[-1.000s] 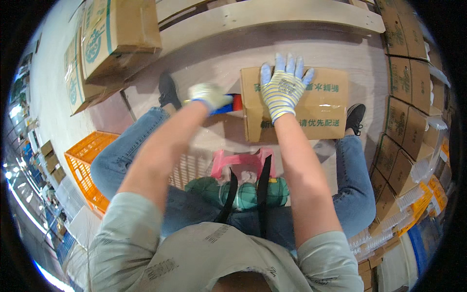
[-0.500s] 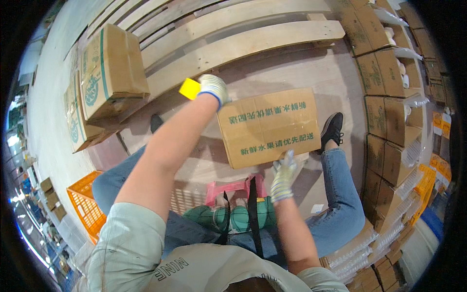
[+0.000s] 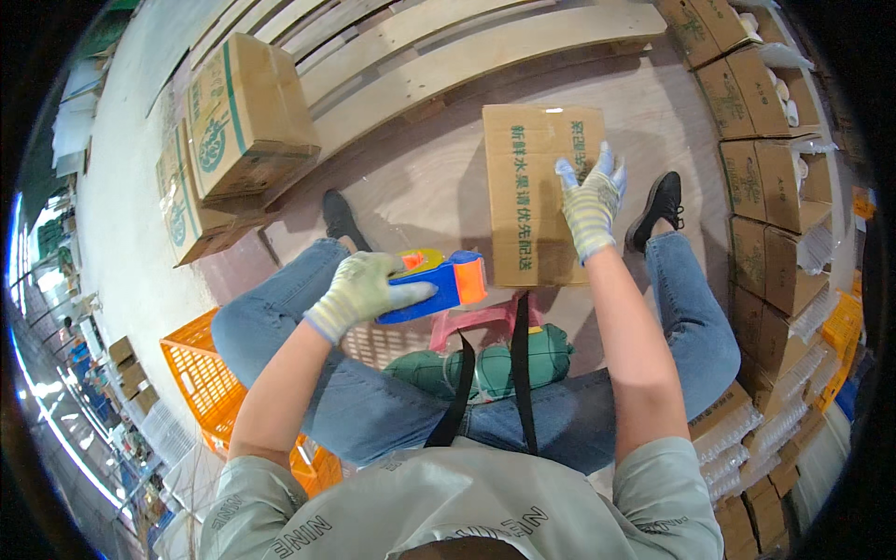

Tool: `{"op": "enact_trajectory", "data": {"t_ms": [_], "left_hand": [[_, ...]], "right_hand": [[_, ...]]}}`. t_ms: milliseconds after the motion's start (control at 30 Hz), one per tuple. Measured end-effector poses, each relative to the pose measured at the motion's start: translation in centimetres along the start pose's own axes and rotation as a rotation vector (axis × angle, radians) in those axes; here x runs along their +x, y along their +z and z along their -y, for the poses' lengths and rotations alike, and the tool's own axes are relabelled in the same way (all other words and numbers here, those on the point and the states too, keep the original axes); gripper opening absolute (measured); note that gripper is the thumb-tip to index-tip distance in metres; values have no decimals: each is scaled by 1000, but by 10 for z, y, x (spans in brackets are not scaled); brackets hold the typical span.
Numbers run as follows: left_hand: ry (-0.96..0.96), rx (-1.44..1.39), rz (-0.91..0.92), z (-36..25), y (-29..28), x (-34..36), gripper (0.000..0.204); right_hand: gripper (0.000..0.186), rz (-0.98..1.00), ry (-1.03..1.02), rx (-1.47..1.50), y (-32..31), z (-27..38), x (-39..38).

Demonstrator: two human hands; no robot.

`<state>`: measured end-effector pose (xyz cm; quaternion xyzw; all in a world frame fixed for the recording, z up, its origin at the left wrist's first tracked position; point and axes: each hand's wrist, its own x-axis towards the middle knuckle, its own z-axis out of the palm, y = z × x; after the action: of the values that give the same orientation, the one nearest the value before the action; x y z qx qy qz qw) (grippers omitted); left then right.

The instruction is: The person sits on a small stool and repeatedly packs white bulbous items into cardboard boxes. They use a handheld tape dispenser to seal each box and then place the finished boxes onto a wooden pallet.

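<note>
- The box (image 3: 543, 205) lies flat on the wooden floor between the person's shoes, just ahead of the knees; its long axis runs away from the person, near end by the pink stool (image 3: 471, 322).
- The right hand (image 3: 590, 201), gloved, rests on top of the box near its right edge, fingers spread flat, gripping nothing.
- The left hand (image 3: 362, 291), gloved, is clenched round the blue tape gun (image 3: 439, 280), whose orange end points right, at the box's near left corner.
- Half a second ago the box lay crosswise and the tape gun was raised above it to the left; since then the box has turned lengthwise, the right hand has come up onto it, and the tape gun has dropped to the knee.
- Stacked cartons (image 3: 233, 140) stand to the left, an orange crate (image 3: 201, 373) beside the left thigh.
</note>
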<state>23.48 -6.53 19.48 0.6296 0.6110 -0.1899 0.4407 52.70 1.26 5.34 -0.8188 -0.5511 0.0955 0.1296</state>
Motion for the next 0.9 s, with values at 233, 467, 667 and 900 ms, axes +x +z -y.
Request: {"op": "enact_trajectory", "data": {"t_ms": [233, 467, 667, 900], "left_hand": [[504, -433, -410, 17, 2, -49, 56], [262, -130, -215, -24, -17, -39, 60], [-182, 308, -416, 51, -48, -19, 64], [-303, 360, -74, 25, 10, 193, 57]], "right_hand": [[36, 716, -235, 1040, -51, 38, -84], [55, 566, -158, 674, -92, 58, -52], [58, 152, -124, -255, -51, -129, 123], [33, 409, -244, -583, 131, -137, 106]]}}
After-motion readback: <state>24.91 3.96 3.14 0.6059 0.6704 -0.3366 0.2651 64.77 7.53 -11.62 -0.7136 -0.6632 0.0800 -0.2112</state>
